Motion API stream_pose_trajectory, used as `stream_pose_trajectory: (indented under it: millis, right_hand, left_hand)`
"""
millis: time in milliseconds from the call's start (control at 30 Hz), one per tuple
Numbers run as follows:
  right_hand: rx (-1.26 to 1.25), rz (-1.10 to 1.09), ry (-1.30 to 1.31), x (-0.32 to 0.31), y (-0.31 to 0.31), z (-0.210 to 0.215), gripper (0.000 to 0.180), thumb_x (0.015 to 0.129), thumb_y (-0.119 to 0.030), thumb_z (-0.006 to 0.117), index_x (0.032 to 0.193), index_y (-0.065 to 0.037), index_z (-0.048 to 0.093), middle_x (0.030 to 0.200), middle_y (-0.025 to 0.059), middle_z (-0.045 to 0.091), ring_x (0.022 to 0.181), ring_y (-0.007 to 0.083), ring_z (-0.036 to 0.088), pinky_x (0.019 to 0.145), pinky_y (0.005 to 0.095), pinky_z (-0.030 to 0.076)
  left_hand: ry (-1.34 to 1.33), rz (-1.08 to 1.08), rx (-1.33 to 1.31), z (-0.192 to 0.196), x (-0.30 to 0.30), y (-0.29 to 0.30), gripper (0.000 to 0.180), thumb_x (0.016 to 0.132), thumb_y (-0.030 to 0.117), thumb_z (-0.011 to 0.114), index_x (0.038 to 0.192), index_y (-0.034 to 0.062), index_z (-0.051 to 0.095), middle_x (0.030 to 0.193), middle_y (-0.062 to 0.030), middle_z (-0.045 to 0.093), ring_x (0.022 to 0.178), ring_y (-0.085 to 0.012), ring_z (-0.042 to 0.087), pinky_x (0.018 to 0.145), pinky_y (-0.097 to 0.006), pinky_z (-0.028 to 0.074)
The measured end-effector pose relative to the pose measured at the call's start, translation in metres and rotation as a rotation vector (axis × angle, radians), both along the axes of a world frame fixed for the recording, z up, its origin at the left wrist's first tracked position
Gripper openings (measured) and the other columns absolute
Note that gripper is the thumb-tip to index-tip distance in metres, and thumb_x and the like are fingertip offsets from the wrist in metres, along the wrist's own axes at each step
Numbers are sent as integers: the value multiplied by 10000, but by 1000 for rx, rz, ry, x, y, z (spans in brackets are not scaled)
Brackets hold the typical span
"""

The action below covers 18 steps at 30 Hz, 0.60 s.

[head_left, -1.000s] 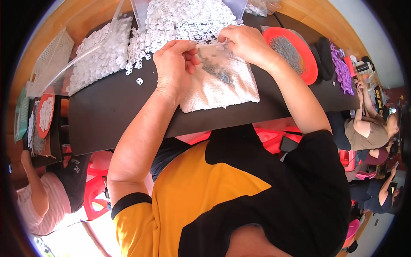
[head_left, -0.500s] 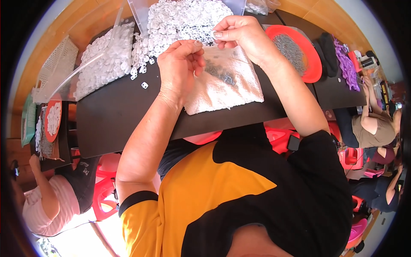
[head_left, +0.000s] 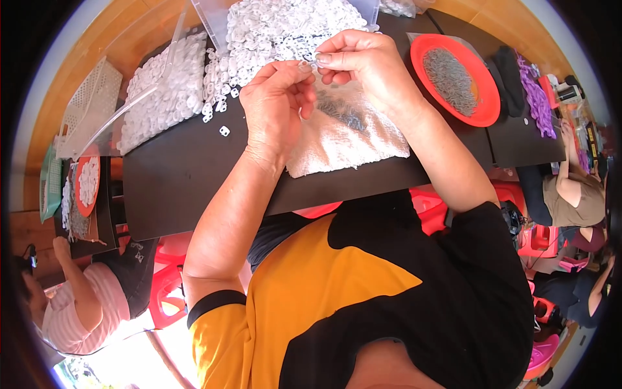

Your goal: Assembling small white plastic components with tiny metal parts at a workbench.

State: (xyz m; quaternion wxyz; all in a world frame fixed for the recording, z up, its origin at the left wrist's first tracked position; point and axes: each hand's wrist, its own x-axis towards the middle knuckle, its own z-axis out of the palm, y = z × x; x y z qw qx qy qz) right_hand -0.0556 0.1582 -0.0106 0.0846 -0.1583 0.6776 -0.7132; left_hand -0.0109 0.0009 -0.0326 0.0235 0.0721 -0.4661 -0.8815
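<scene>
- White plastic clip (head_left: 304,63) is pinched between left hand (head_left: 275,107) and right hand (head_left: 366,65), above the white towel (head_left: 346,139).
- Heaped white plastic pieces (head_left: 285,26) beyond the towel are judged mostly unprocessed.

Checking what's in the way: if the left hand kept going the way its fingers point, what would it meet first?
Probably the right hand: the left hand has its fingertips almost against it already. Beyond lies the pile of white plastic pieces, though depth is unclear.

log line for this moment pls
left hand + right hand: pinch small white plastic piece | above white towel | red bowl of metal springs right
</scene>
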Motion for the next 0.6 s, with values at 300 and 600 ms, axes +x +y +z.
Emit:
stream_pose_trajectory:
  millis: [300, 600]
  right_hand:
    - [-7, -14, 47, 2, -2, 0, 129, 831, -71, 693, 924, 18, 692, 786, 69, 685, 689, 108, 636, 650, 229, 496]
    - [77, 23, 100, 2, 0, -3, 147, 872, -91, 658, 970, 9, 701, 853, 59, 698, 762, 108, 636, 711, 240, 489]
  left_hand:
    - [3, 3, 41, -3, 0, 0, 60, 831, 26, 632, 835, -26, 603, 722, -102, 618, 525, -161, 560, 423, -262, 391]
    - [9, -23, 26, -4, 0, 4, 51, 858, 15, 626, 870, -28, 602, 746, -115, 641, 535, -156, 572, 426, -256, 403]
